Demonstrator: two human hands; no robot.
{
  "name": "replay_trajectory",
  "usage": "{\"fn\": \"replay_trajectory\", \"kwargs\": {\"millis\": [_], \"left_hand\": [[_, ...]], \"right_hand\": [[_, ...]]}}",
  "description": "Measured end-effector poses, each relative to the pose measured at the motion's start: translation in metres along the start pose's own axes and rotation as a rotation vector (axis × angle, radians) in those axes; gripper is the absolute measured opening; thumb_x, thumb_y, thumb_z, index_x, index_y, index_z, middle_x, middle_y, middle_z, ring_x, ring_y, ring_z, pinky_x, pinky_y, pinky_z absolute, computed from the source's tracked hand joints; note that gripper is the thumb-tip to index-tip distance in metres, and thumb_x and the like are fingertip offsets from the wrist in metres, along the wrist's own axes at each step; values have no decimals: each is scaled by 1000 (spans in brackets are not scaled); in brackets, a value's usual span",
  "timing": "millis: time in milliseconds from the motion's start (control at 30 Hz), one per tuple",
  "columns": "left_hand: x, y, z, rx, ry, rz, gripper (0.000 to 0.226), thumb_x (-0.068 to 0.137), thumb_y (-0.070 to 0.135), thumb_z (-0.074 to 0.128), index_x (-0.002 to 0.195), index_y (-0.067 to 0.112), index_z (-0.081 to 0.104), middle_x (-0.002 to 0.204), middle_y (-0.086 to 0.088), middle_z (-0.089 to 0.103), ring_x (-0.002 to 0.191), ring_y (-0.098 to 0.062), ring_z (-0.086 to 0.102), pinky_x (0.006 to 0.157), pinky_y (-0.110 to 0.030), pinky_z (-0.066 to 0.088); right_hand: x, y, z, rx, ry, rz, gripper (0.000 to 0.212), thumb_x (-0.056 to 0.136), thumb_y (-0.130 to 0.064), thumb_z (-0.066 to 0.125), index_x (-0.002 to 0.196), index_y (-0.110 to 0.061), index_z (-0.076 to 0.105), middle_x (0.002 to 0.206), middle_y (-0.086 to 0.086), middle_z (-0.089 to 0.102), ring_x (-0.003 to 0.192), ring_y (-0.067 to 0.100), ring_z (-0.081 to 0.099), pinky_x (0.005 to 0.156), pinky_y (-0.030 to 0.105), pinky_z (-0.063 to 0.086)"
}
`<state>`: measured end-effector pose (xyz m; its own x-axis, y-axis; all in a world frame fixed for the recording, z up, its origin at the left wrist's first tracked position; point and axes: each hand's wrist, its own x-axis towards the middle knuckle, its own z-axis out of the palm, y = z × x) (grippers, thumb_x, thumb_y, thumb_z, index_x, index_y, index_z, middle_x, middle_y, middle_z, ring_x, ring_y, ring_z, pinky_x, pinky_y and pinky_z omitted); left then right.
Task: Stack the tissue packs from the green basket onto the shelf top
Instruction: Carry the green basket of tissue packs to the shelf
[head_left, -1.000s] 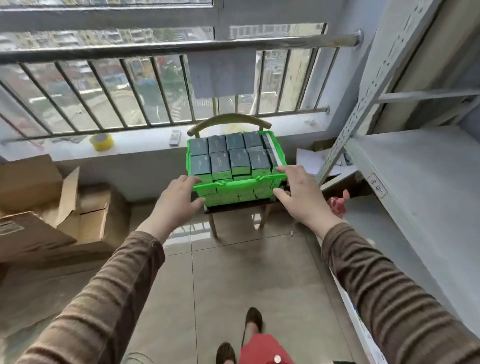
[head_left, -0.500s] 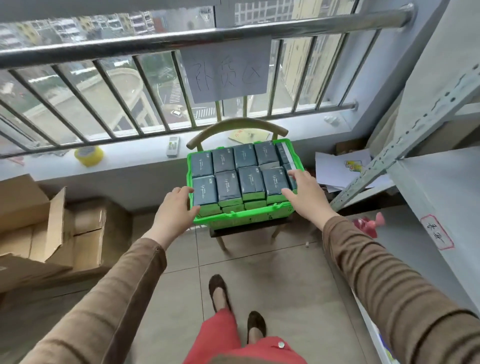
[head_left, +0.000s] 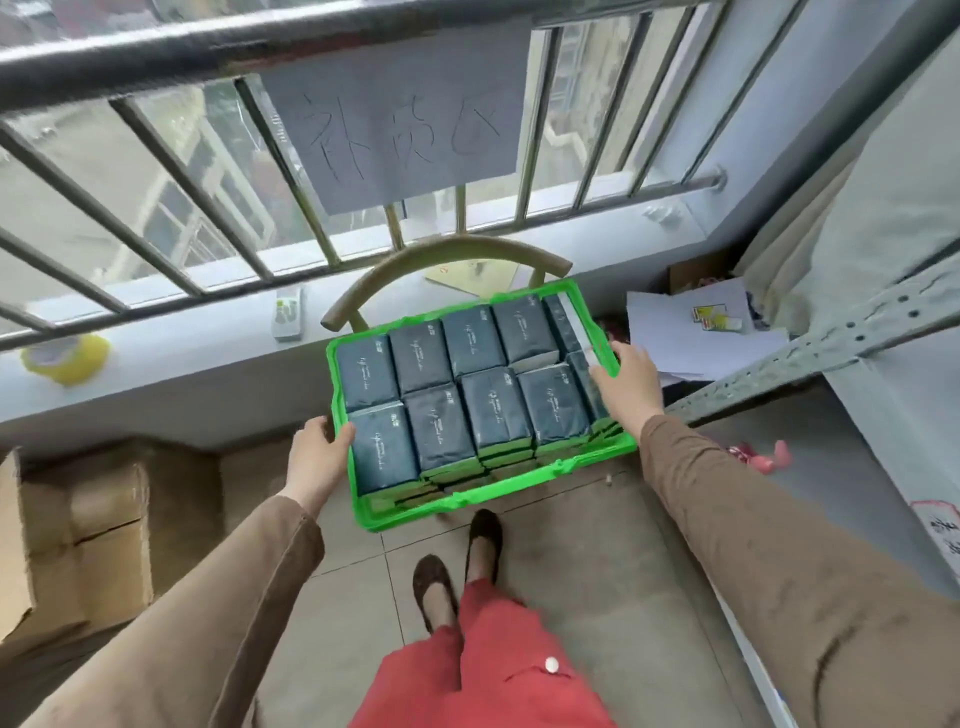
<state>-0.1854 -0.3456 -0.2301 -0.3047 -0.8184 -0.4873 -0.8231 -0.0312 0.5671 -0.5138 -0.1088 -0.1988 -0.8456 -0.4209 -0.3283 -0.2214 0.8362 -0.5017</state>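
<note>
A green basket packed with several dark blue tissue packs sits on a chair seat below the window. My left hand grips the basket's left rim, thumb over the edge. On the right rim lies my right hand, its fingers curled over the edge beside the packs. The grey metal shelf stands at the right; its top is out of view.
A wooden chair back rises behind the basket. Window bars with a paper sign run across the back. On the sill lie yellow tape and a remote. Cardboard boxes stand left, papers right.
I have stepped closer and look more steeply down at the basket. Both hands have moved from the front corners onto the side rims, the right one further back.
</note>
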Motion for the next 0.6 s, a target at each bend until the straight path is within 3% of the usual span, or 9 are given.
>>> {"fn": "replay_trajectory", "kwargs": {"millis": [67, 167, 300, 400, 500, 600], "left_hand": [[16, -4, 10, -61, 7, -88, 25, 98, 32, 55, 93, 7, 59, 99, -11, 56, 110, -36, 56, 82, -36, 36], [34, -4, 28, -207, 7, -209, 38, 102, 35, 43, 94, 2, 62, 95, -8, 60, 96, -29, 56, 74, -37, 37], [49, 0, 49, -380, 61, -340, 34, 104, 34, 38, 104, 8, 59, 108, -10, 58, 98, -24, 52, 87, -39, 41], [53, 2, 55, -381, 142, -412, 38, 102, 30, 37, 103, 0, 60, 104, -15, 56, 92, -24, 49, 86, -42, 42], [48, 8, 55, -482, 147, -415, 32, 101, 29, 41, 101, 2, 60, 101, -11, 55, 90, -20, 48, 80, -35, 40], [43, 18, 53, -509, 154, -356, 27, 100, 28, 45, 86, 7, 56, 90, -7, 53, 84, -18, 45, 75, -32, 37]], "right_hand": [[22, 6, 9, 22, -25, 78, 52, 96, -31, 60, 140, -5, 50, 133, 22, 52, 126, 39, 47, 109, 42, 37], [52, 16, 24, 74, -61, 210, 58, 96, -38, 58, 141, -3, 48, 138, 22, 51, 128, 39, 48, 109, 42, 38], [77, 26, 44, 353, -86, 365, 38, 98, -32, 56, 117, -1, 65, 104, 16, 64, 101, 32, 61, 87, 35, 44], [86, 30, 47, 497, -51, 468, 37, 100, -30, 51, 115, 0, 65, 99, 12, 60, 91, 24, 52, 82, 31, 39], [78, 36, 46, 544, 18, 555, 31, 101, -33, 50, 108, -7, 64, 85, 9, 57, 84, 25, 49, 77, 31, 38], [51, 52, 42, 533, 107, 590, 29, 101, -32, 47, 92, -8, 60, 80, 9, 54, 81, 26, 47, 73, 31, 37]]}}
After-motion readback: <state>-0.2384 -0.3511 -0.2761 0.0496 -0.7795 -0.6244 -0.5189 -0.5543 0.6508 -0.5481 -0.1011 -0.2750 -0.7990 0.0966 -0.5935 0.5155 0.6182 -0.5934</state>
